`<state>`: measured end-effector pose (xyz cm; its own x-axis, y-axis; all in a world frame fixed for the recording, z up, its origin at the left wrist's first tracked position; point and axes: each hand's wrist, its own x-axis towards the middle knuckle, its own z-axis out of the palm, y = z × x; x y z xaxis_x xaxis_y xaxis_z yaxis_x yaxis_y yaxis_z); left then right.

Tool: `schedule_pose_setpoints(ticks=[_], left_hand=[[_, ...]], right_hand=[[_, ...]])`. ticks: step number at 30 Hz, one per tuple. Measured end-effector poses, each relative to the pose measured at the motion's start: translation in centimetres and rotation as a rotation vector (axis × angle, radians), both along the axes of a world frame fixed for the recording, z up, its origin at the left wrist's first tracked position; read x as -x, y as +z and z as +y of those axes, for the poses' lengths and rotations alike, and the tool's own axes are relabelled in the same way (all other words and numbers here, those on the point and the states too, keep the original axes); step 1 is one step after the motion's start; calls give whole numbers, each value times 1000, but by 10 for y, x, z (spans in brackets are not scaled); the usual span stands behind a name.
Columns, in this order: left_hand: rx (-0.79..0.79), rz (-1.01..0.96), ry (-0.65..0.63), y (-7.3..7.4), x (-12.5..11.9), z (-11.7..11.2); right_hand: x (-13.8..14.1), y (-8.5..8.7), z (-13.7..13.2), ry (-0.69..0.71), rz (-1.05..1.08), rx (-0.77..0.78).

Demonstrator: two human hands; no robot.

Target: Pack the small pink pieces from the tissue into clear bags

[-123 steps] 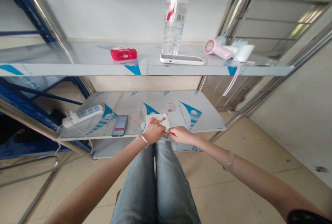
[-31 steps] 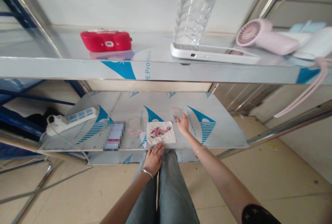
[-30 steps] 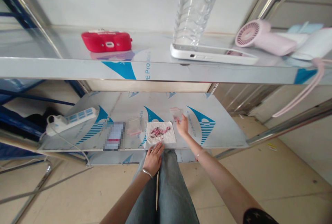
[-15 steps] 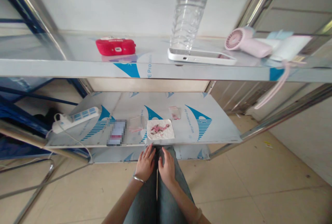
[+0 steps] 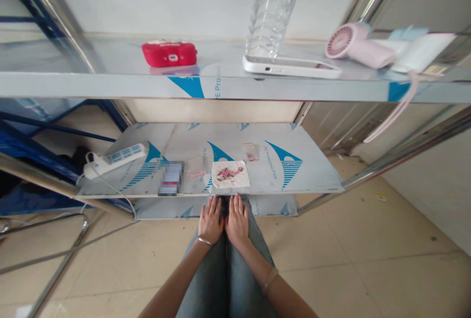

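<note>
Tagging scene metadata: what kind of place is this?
Probably a makeshift workstation in a plain tiled room: a steel shelf rack with protective film on, a power strip on its lower shelf, a phone and handheld fan on top.

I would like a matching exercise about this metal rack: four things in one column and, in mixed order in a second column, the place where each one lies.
Things
1. red case
2. power strip
3. pink handheld fan
4. white cloth with pink beads

Places
A. lower shelf, at the front edge, near the middle
B. upper shelf, right end
C. lower shelf, left end
D. upper shelf, left of the water bottle

Pairs: 1-D, 2-C, 3-B, 4-A
</note>
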<state>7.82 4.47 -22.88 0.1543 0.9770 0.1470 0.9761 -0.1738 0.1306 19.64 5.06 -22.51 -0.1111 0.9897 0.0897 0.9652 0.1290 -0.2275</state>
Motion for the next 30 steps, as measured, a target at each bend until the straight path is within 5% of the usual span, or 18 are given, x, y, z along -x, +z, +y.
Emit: schedule_pose_setpoints(ticks=[30], left_hand=[[163, 24, 46, 15, -8, 1]], right_hand=[[3, 9, 0, 21, -34, 131]])
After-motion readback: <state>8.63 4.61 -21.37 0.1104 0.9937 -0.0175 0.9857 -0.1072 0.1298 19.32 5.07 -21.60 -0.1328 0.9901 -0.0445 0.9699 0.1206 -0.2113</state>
